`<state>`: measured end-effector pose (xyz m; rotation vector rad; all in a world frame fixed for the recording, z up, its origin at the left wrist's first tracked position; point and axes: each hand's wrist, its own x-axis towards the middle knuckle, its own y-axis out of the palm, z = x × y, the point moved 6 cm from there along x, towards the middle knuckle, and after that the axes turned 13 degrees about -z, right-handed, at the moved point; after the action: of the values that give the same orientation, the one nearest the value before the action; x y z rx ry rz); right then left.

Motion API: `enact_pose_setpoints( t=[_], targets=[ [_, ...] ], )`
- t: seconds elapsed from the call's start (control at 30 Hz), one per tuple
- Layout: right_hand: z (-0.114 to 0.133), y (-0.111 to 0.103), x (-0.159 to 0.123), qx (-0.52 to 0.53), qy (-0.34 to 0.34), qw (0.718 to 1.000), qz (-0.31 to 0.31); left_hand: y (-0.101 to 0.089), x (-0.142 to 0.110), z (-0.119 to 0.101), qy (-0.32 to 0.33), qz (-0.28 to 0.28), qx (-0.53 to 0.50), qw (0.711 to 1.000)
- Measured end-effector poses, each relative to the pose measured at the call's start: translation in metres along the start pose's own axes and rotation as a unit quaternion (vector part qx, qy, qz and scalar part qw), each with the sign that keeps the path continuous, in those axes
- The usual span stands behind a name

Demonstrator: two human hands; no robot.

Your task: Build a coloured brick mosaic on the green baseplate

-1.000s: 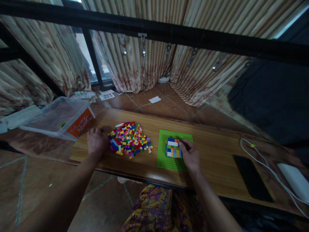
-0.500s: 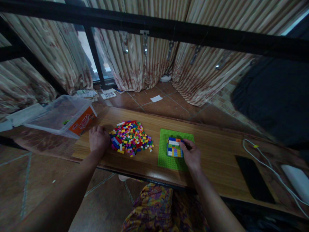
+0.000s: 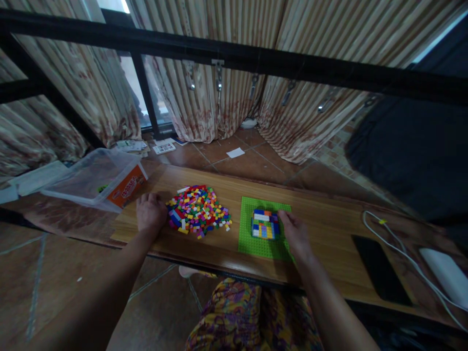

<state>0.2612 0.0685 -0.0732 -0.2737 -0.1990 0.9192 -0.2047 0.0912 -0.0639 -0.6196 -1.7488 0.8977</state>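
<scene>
A low block build (image 3: 263, 225) of white, blue, orange and yellow toy bricks sits on a green baseplate (image 3: 248, 244). Just off its right side, above the plate's edge, is my right hand (image 3: 295, 233), fingers curled together. Whether a brick is between them is hidden. My left hand (image 3: 150, 212) rests on the table at the left edge of a pile of loose toy bricks (image 3: 199, 209). Its fingers are bent and closed, and anything inside them is out of sight.
A clear plastic bin (image 3: 95, 178) with an orange label stands left of the wooden table (image 3: 219, 251). Toward the right lie a black phone-like slab (image 3: 380, 268), a white cable (image 3: 398, 246) and a white box-shaped device (image 3: 444, 273). A dark rail (image 3: 234, 51) crosses beyond.
My right hand has drawn slightly right, off the block build, uncovering dark blue bricks on its right side. My left hand stays beside the pile. The view has shifted slightly.
</scene>
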Motion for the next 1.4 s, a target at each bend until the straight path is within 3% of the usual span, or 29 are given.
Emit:
enact_pose_setpoints(
  t=[0.23,0.43,0.6,0.73,1.4],
  targets=[
    [0.003,0.009,-0.001,-0.009,-0.010,1.000,0.019,0.001,0.001,0.000,0.002,0.006,-0.002,1.000],
    [-0.002,-0.004,-0.007,0.029,-0.037,0.999,0.000,0.003,0.000,0.002,-0.008,-0.003,-0.012,1.000],
    [0.007,-0.009,-0.016,-0.047,-0.152,0.987,0.031,0.003,0.000,0.003,-0.024,-0.006,-0.017,1.000],
    [0.015,-0.009,-0.021,-0.091,-0.223,0.970,0.018,0.003,0.000,0.002,-0.018,0.003,-0.014,1.000],
    [0.020,-0.009,-0.025,-0.106,-0.227,0.968,0.010,0.003,-0.001,0.004,-0.027,-0.007,-0.014,1.000]
  ],
)
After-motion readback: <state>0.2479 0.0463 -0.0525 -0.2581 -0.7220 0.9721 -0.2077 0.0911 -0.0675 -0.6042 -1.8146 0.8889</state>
